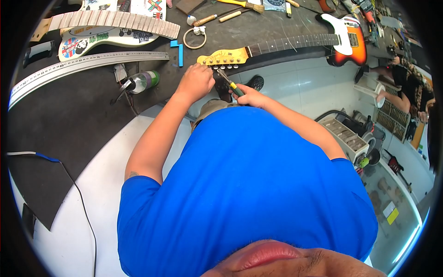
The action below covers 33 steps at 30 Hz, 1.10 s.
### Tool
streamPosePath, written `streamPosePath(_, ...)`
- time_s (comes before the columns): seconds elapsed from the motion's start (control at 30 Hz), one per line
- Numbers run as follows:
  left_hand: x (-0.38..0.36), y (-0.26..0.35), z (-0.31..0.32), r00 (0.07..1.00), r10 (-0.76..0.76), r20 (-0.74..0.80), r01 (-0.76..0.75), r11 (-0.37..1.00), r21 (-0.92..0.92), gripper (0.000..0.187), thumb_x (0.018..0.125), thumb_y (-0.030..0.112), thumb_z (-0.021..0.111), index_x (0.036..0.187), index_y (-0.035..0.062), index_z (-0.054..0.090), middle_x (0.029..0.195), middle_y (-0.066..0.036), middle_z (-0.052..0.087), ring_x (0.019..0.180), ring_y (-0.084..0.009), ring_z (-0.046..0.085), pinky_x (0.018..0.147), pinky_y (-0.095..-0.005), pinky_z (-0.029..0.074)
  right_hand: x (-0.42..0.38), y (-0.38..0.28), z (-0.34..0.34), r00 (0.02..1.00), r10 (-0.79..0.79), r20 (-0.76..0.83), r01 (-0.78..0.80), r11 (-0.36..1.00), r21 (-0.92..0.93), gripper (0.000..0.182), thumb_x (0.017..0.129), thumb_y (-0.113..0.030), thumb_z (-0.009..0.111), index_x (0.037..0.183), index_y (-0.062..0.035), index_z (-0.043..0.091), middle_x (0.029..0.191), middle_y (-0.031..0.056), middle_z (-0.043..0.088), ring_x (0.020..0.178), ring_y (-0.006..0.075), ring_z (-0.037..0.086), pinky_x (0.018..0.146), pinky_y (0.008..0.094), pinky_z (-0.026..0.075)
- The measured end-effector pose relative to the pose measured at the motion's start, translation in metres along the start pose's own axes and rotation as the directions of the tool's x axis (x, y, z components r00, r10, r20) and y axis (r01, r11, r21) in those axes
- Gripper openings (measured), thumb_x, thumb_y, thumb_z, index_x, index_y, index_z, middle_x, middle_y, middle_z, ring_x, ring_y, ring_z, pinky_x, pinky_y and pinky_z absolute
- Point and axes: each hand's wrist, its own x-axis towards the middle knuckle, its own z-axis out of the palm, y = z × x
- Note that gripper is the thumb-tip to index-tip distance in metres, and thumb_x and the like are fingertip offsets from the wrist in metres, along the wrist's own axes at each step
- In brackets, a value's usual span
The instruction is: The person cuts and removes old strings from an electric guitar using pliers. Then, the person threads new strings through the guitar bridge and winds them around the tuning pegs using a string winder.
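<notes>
Dark workbench (69,120) fills the upper left, with pale floor (295,87) beyond its edge. Across that edge lies one sunburst guitar (353,54), its yellow headstock (224,56) pointing left. The left hand (197,82) is curled, fingers bunched at the headstock's near corner; whether they pinch anything cannot be told. The right hand (249,96), apart from the left, is closed around the green-and-yellow handles of one pair of pliers (237,89), whose metal tips reach close to the pegs.

Around the hands are one blue plastic tool (180,54), one ring (194,40), one bottle (146,81), one long ruler (92,59) and one loose neck (110,19) over a stickered pale body (104,40). Two dark shoes (255,83) show below, one mostly hidden. Another person (406,85) at far right is partly cut off. The pegs are too small to count surely.
</notes>
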Motion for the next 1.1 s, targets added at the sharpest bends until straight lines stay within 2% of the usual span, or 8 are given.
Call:
streamPosePath(0.13,0.001,-0.002,0.007,1.000,-0.005,-0.023,0.005,1.000,-0.027,0.013,0.083,0.015,0.066,0.078,0.0031,0.066,0.085,-0.014,0.069,0.090,-0.0353,0.066,0.085,-0.0486,0.053,-0.001,-0.002,0.002,0.999,-0.018,-0.036,0.020,0.998,0.063,0.059,0.076,-0.008,0.067,0.134,-0.0064,0.055,0.094,0.0003,0.052,0.074,0.0102,0.051,0.064,0.0272,0.044)
streamPosePath(0.23,0.003,-0.002,0.009,1.000,-0.022,-0.020,0.021,0.999,-0.034,0.013,0.083,0.015,0.065,0.077,0.0028,0.066,0.084,-0.015,0.069,0.088,-0.0358,0.066,0.084,-0.0480,0.054,-0.004,-0.009,0.003,0.998,-0.014,-0.063,0.017,0.999,0.039,0.054,0.078,-0.008,0.066,0.131,-0.0026,0.055,0.094,0.0030,0.058,0.081,0.0130,0.054,0.070,0.0293,0.046)
streamPosePath(0.33,0.002,-0.001,0.009,0.999,-0.029,-0.024,0.027,0.998,-0.054,0.014,0.083,0.015,0.065,0.078,0.0024,0.066,0.084,-0.015,0.069,0.087,-0.0356,0.067,0.083,-0.0477,0.055,0.002,0.000,0.000,1.000,-0.014,-0.016,0.015,0.999,0.034,0.059,0.076,-0.009,0.067,0.134,-0.0066,0.055,0.094,0.0011,0.053,0.073,0.0111,0.052,0.063,0.0277,0.044)
streamPosePath(0.43,0.003,0.000,0.008,0.999,-0.038,-0.028,0.036,0.997,-0.063,0.014,0.083,0.015,0.065,0.078,0.0022,0.066,0.085,-0.016,0.070,0.087,-0.0356,0.067,0.084,-0.0475,0.055,0.003,0.004,-0.004,1.000,-0.007,0.016,0.006,0.998,0.060,0.059,0.076,-0.009,0.067,0.134,-0.0067,0.055,0.094,0.0014,0.054,0.073,0.0116,0.052,0.063,0.0275,0.044)
streamPosePath(0.73,0.003,-0.003,0.012,0.998,-0.056,-0.038,0.053,0.996,-0.069,0.014,0.083,0.015,0.065,0.077,0.0022,0.066,0.085,-0.016,0.069,0.087,-0.0358,0.067,0.084,-0.0471,0.055,0.001,-0.002,0.000,1.000,-0.018,-0.017,0.018,1.000,0.025,0.057,0.077,-0.008,0.066,0.133,-0.0068,0.056,0.095,0.0014,0.054,0.072,0.0115,0.053,0.062,0.0276,0.045)
streamPosePath(0.83,0.004,-0.004,0.012,0.997,-0.056,-0.046,0.053,0.996,-0.068,0.015,0.083,0.015,0.065,0.076,0.0022,0.066,0.085,-0.016,0.069,0.087,-0.0359,0.067,0.084,-0.0472,0.055,-0.001,-0.006,0.000,1.000,-0.007,-0.013,0.007,1.000,0.022,0.057,0.077,-0.008,0.066,0.134,-0.0070,0.056,0.096,0.0006,0.054,0.076,0.0107,0.053,0.064,0.0269,0.045)
streamPosePath(0.93,0.004,-0.004,0.011,0.997,-0.069,-0.024,0.067,0.996,-0.063,0.015,0.083,0.016,0.065,0.076,0.0022,0.066,0.085,-0.016,0.069,0.087,-0.0360,0.067,0.084,-0.0473,0.055,0.001,-0.010,0.003,0.998,-0.038,-0.044,0.037,0.999,-0.022,0.052,0.078,-0.007,0.064,0.129,-0.0033,0.055,0.090,0.0020,0.058,0.078,0.0117,0.054,0.067,0.0279,0.045)
streamPosePath(1.1,0.004,-0.004,0.011,0.998,-0.056,-0.025,0.054,0.996,-0.072,0.016,0.083,0.016,0.066,0.075,0.0020,0.066,0.085,-0.016,0.070,0.087,-0.0359,0.067,0.084,-0.0474,0.055,0.008,-0.014,0.007,0.997,-0.051,-0.056,0.048,0.997,-0.052,0.052,0.078,-0.006,0.064,0.128,-0.0032,0.055,0.089,0.0013,0.056,0.072,0.0101,0.052,0.062,0.0269,0.042)
